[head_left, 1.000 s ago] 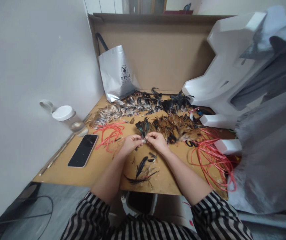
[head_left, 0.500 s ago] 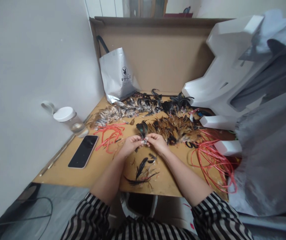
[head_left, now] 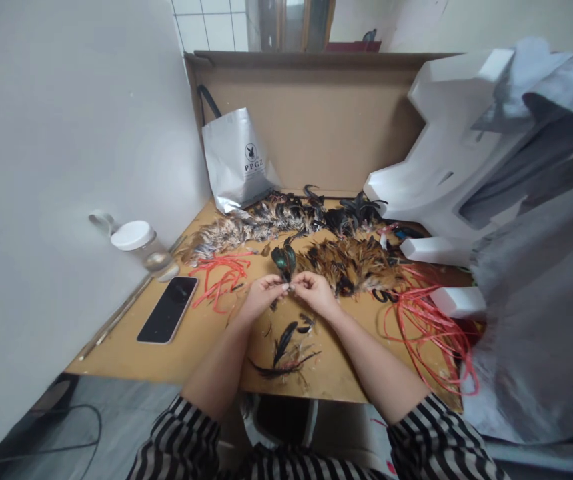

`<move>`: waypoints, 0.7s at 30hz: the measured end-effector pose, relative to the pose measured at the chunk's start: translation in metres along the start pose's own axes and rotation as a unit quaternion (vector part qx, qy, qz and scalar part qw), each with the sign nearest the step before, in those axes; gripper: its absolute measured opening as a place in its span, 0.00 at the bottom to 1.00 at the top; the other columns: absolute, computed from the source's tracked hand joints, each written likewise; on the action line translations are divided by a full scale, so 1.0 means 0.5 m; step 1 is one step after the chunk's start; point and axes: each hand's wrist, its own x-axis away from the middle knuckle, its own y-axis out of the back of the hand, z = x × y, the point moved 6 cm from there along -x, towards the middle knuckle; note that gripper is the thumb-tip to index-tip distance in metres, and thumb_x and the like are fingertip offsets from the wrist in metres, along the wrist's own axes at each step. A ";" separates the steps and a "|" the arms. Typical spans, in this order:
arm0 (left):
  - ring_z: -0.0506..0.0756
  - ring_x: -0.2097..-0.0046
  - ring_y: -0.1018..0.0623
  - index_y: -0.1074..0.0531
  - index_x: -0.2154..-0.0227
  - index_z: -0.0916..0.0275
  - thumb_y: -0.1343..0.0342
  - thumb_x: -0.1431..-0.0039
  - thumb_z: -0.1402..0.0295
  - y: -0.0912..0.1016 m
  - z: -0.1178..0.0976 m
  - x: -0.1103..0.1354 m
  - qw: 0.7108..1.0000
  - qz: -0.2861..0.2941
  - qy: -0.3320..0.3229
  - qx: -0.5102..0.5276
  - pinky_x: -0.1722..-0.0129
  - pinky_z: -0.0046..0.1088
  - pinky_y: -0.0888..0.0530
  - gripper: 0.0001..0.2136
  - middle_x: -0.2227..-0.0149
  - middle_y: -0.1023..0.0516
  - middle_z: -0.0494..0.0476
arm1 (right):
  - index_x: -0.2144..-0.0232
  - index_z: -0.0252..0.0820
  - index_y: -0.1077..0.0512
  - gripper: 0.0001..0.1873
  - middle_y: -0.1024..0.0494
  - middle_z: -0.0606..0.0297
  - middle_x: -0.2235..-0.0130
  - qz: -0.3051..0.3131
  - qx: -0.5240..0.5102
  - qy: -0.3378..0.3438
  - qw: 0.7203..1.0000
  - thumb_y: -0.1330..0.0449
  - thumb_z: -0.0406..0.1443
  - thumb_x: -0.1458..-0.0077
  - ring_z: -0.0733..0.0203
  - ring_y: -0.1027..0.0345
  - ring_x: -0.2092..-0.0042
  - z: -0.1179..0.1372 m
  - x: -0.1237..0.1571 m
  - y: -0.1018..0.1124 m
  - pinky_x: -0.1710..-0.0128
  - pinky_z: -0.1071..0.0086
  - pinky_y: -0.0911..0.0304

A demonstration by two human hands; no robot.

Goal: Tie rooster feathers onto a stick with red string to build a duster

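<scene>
My left hand (head_left: pixel 260 299) and my right hand (head_left: pixel 315 291) meet over the middle of the wooden table (head_left: pixel 116 347), both pinched shut on the base of a small bunch of dark green-black feathers (head_left: pixel 283 258) that fans away from me. A few loose dark feathers (head_left: pixel 284 345) lie on the table just below my wrists. A heap of brown and black feathers (head_left: pixel 353 262) sits just right of my right hand. Red strings (head_left: pixel 219 275) lie left of my left hand.
A black phone (head_left: pixel 168 309) and a clear jar with a white lid (head_left: pixel 142 247) rest at the left. A silver bag (head_left: pixel 236 160) leans on cardboard at the back. More feathers (head_left: pixel 259 223), red cords (head_left: pixel 429 327), white foam (head_left: pixel 446 173) and grey cloth (head_left: pixel 541 293) fill the right.
My hands stay pinched on the feather bunch, which has turned slightly. The view has tilted a little, shifting everything down in the picture.
</scene>
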 end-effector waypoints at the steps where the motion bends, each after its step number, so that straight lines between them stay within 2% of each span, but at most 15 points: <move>1: 0.46 0.78 0.31 0.30 0.75 0.65 0.37 0.59 0.61 0.001 -0.003 0.001 1.000 -0.004 -0.002 -0.006 0.76 0.22 0.34 0.13 0.79 0.27 0.50 | 0.76 0.39 0.31 0.11 0.31 0.69 0.80 -0.003 0.017 0.008 1.000 0.39 0.41 0.58 0.70 0.43 0.79 0.001 0.001 0.000 0.80 0.75 0.48; 5: 0.45 0.79 0.33 0.30 0.79 0.65 0.37 0.59 0.60 0.008 -0.008 0.001 0.999 -0.027 -0.014 -0.022 0.78 0.21 0.37 0.13 0.81 0.29 0.49 | 0.76 0.38 0.31 0.10 0.33 0.70 0.80 -0.003 0.072 0.032 0.997 0.40 0.41 0.56 0.70 0.45 0.79 0.005 0.006 -0.008 0.80 0.76 0.49; 8: 0.45 0.80 0.34 0.30 0.80 0.65 0.37 0.58 0.59 0.011 0.000 -0.002 1.000 -0.026 -0.013 -0.006 0.79 0.21 0.38 0.13 0.82 0.31 0.48 | 0.76 0.38 0.31 0.11 0.33 0.70 0.81 0.005 0.075 0.037 0.996 0.40 0.41 0.55 0.71 0.46 0.80 0.013 0.010 -0.015 0.80 0.76 0.50; 15: 0.46 0.77 0.31 0.30 0.79 0.66 0.35 0.61 0.62 0.010 0.031 -0.008 0.993 -0.012 0.019 0.120 0.75 0.23 0.34 0.13 0.80 0.28 0.51 | 0.77 0.40 0.32 0.13 0.29 0.68 0.80 0.033 -0.057 -0.008 0.998 0.37 0.43 0.58 0.68 0.38 0.79 0.006 0.010 -0.031 0.78 0.73 0.42; 21: 0.46 0.78 0.30 0.31 0.79 0.66 0.36 0.59 0.63 0.009 0.033 -0.009 0.993 -0.030 0.007 0.114 0.76 0.21 0.35 0.12 0.81 0.28 0.50 | 0.78 0.42 0.34 0.12 0.29 0.68 0.81 -0.001 -0.060 -0.011 0.998 0.38 0.43 0.58 0.66 0.37 0.79 -0.008 0.009 -0.036 0.77 0.71 0.41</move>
